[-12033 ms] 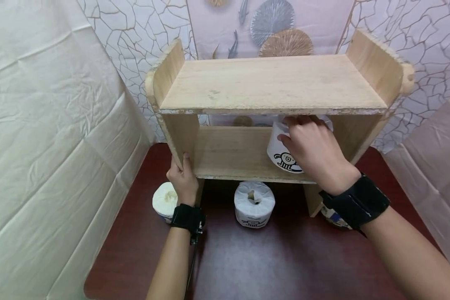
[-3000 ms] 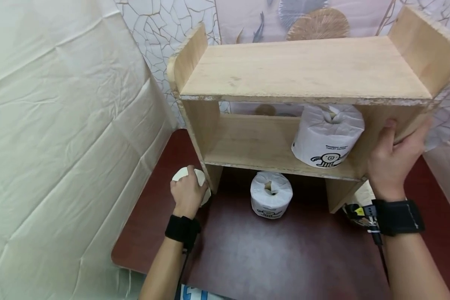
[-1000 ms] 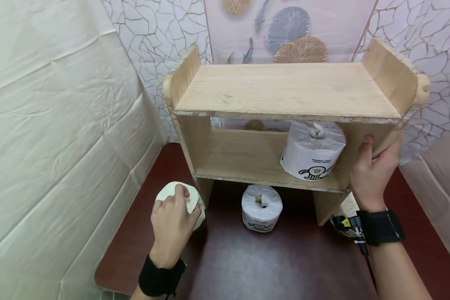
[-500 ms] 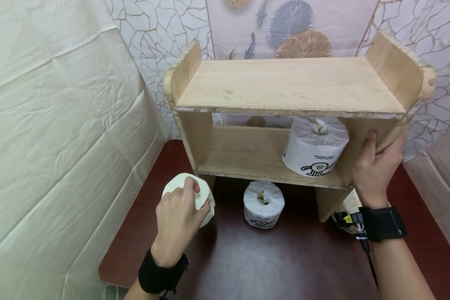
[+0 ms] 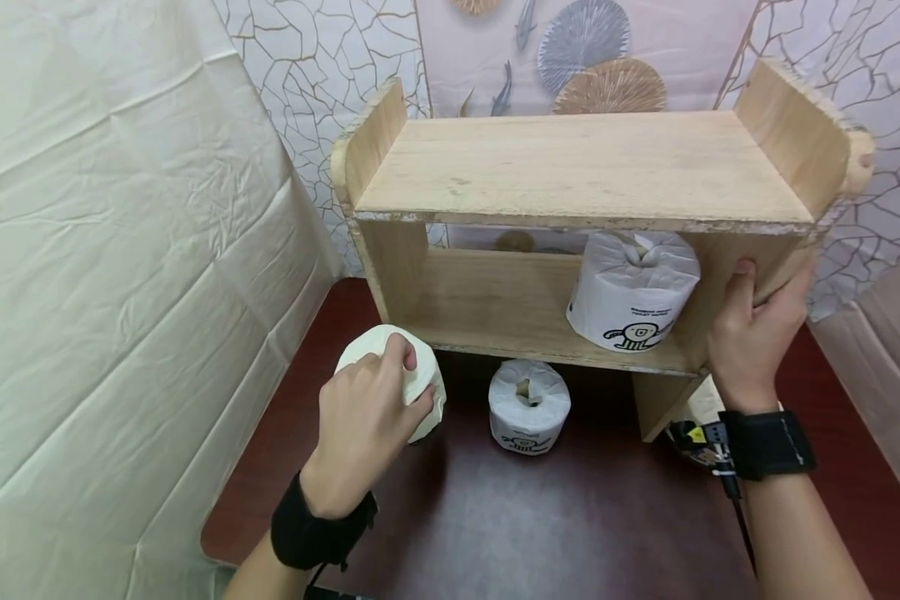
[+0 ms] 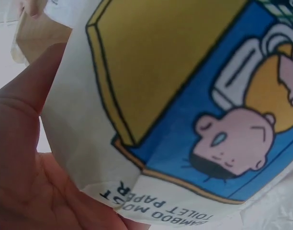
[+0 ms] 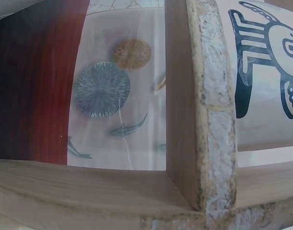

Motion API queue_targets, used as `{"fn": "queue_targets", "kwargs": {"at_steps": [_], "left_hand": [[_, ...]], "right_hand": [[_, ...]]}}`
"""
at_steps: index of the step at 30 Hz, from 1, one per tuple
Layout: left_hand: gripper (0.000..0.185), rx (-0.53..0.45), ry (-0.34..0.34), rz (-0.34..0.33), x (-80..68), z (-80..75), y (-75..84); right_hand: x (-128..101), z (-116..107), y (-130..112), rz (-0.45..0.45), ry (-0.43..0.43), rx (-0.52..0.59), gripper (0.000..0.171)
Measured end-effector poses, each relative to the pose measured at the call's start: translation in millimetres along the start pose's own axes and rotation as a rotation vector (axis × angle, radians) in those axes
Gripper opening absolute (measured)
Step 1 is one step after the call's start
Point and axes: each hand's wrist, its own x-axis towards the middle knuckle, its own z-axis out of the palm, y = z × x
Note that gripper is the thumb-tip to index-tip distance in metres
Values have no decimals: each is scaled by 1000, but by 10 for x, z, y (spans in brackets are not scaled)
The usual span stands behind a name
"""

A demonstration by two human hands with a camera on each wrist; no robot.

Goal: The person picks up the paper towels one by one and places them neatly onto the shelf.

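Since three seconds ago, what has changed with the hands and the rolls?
The left hand took a grip on the cream roll and lifted it off the table. The right hand still holds the shelf; both white rolls stayed put.

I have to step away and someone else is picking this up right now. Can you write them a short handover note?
Left hand: grips a cream-wrapped toilet roll, lifted in front of the wooden shelf unit's left leg.
Right hand: holds the unit's right side panel, thumb on its front edge.
Done: one white roll with a cartoon print stands on the middle shelf, at the right end.
Left: the roll in the left hand is not shelved yet; another white roll stands on the dark red table under the unit. Something pale lies behind the right wrist, too hidden to identify.
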Motion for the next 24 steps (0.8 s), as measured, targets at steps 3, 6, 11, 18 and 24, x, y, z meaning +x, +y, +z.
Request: {"fn": "queue_targets", "kwargs": {"at_steps": [3, 6, 11, 18, 24], "left_hand": [[41, -9, 5, 28, 57, -35, 22], [39, -8, 13, 57, 109, -50, 48], [36, -6, 10, 84, 171, -56, 97], [34, -23, -1, 98, 251, -76, 137], [31, -19, -26, 103, 280, -109, 165]], "right_hand": [[-12, 18, -74, 11, 9, 3, 49], [-15, 16, -107, 11, 8, 5, 50], [12, -19, -31, 8, 2, -12, 53], [46, -44, 90, -43, -12, -7, 53], [10, -44, 107, -30, -10, -27, 47]]}}
